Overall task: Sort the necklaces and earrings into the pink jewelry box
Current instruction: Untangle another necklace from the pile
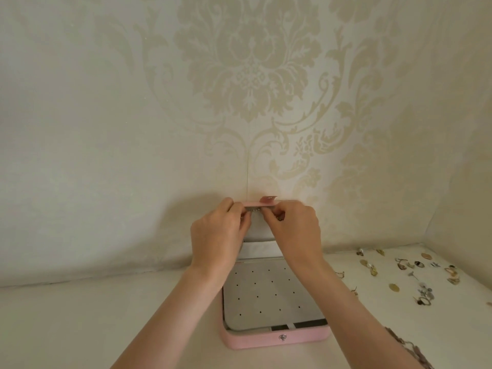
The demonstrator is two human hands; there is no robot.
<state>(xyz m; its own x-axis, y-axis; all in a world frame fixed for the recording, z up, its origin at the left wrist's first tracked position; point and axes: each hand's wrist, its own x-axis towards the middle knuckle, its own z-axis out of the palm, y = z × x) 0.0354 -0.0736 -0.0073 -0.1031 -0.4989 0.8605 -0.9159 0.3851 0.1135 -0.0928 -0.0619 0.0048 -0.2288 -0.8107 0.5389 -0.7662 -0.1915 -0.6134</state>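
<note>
Early yet: both hands (254, 225) pinch something small at the box (274, 339) lid's top edge, while earrings (410, 272) right of it wait unsorted.

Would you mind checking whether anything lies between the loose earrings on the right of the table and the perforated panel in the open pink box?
Only the person's right forearm crosses that path. The perforated panel of the pink jewelry box lies uncovered, and the earrings sit on bare table to its right. Both hands are up at the lid's top edge.

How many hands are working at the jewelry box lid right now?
2. The left hand and right hand both pinch something small and metallic at the open lid's top edge; what they hold is mostly hidden.
</note>
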